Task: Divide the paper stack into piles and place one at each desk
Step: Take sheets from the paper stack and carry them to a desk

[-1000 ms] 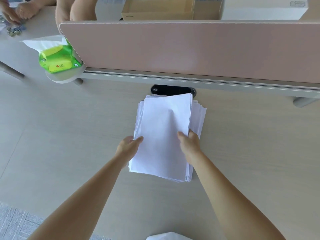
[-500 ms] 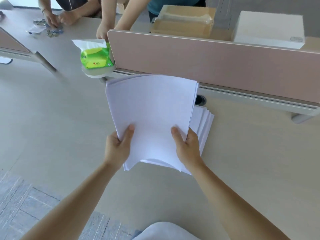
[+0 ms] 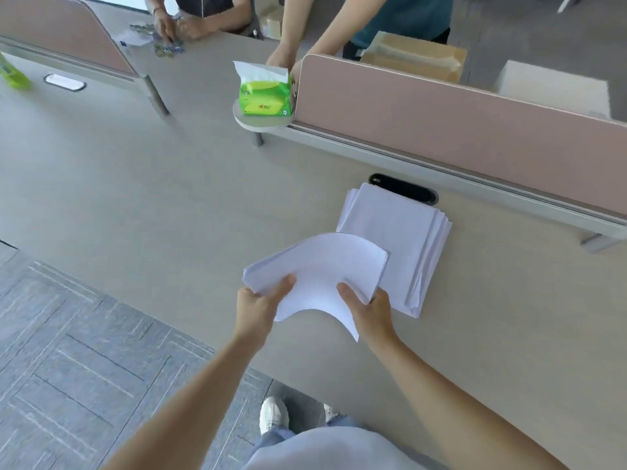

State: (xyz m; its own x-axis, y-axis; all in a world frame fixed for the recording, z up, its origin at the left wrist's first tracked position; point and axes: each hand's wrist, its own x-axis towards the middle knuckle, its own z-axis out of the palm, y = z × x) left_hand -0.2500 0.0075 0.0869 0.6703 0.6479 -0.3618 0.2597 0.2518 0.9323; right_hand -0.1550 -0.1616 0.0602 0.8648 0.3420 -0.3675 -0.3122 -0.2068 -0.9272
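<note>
A bundle of white sheets (image 3: 322,266) hangs bowed above the desk's front edge, lifted off the rest. My left hand (image 3: 259,308) grips its left near corner, thumb on top. My right hand (image 3: 368,308) grips its right near edge, thumb on top as well. The remaining paper stack (image 3: 403,232) lies fanned on the beige desk (image 3: 152,198), just behind and right of the lifted bundle, in front of a black cable slot (image 3: 403,189).
A pink divider (image 3: 441,130) runs along the desk's back. A green tissue pack (image 3: 266,96) sits on a small round shelf at its left end. Two people work at the far desk. A second divider (image 3: 61,35) and desk lie at left. Grey carpet is below.
Both hands lifted a portion of sheets off the stack and carried it down and left toward the desk's front edge; the sheets now sag. My view swung left, showing the neighbouring desk.
</note>
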